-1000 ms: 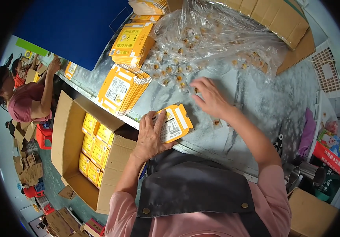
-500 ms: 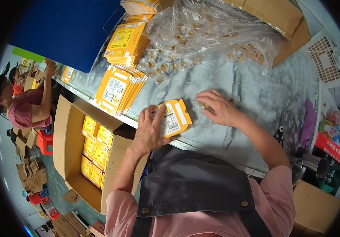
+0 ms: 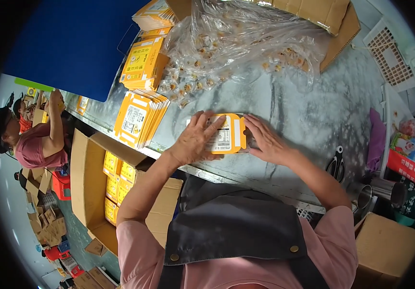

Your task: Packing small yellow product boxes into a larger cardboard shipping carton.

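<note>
A flat-lying yellow carton [image 3: 223, 137] with a white printed panel rests on the grey worktable, its end flap pointing right. My left hand [image 3: 195, 139] is closed around the carton's left part, fingers across the top and thumb along the near side. At the flap end is my right hand [image 3: 267, 139], fingers bent against the carton's edge. Between its thumb and fingers a small clear packet [image 3: 252, 143] shows in part; the rest is hidden. Stacks of flattened yellow cartons [image 3: 133, 120] stand beyond my left hand.
A big clear plastic bag [image 3: 246, 43] of small packets spreads over the far table. An open cardboard box [image 3: 84, 178] with packed yellow cartons stands at the left. Scissors [image 3: 336, 164] and a purple cloth [image 3: 377, 137] lie right. A co-worker [image 3: 39, 139] is at the far left.
My right hand has come left against the carton's flap end. The carton has turned straighter, my left hand still on it. The head view has shifted slightly.
</note>
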